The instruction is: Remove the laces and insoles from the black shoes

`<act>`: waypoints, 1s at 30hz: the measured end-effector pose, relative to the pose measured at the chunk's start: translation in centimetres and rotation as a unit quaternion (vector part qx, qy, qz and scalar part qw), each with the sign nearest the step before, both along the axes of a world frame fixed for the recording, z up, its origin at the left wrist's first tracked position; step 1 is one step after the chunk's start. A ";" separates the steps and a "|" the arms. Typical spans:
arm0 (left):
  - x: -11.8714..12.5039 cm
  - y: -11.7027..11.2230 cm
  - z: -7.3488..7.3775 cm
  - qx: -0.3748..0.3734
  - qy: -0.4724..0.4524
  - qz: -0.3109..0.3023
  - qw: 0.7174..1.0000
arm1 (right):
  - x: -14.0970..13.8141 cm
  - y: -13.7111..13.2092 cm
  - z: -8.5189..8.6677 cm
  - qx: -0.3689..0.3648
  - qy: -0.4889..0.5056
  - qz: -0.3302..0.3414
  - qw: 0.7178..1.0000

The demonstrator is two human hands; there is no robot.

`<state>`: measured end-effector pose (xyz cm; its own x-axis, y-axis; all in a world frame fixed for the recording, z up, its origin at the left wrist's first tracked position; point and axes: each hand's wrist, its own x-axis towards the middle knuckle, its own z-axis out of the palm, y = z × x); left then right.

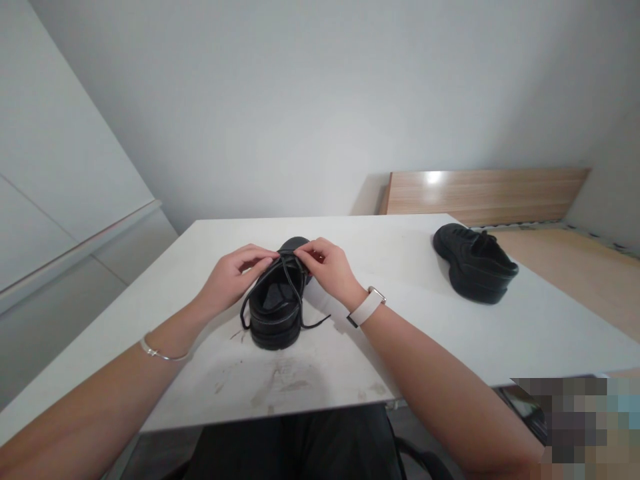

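Note:
A black shoe stands on the white table in front of me, heel toward me. Its black laces run from the tongue down over the sides, loose ends lying on the table. My left hand pinches a lace above the shoe's opening, fingers closed. My right hand, with a white watch on its wrist, pinches the lace from the other side, fingertips almost touching the left hand's.
A second black shoe sits at the table's far right. A wooden bed frame lies behind the table. White cabinets stand at the left. A blurred patch covers the lower right corner.

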<state>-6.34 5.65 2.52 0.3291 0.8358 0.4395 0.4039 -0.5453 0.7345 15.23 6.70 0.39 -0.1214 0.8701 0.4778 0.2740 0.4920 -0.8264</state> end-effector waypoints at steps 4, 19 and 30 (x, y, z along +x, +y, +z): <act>0.1 -0.4 0.3 -0.021 -0.002 0.026 0.999 | -0.1 0.3 -0.4 -0.055 0.049 -0.007 0.997; -0.1 0.1 0.4 -0.102 0.028 0.007 0.994 | -0.4 -0.4 -0.4 -0.006 -0.075 -0.056 0.996; -0.2 0.3 0.1 -0.142 -0.121 -0.050 0.981 | -0.8 -0.1 -0.3 -0.025 0.046 0.030 0.998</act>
<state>-6.56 5.93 2.57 0.3306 0.9045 0.2696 0.1542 -0.3336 0.9300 14.39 6.57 0.12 -0.1321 0.8855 0.4455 0.1659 0.4628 -0.8708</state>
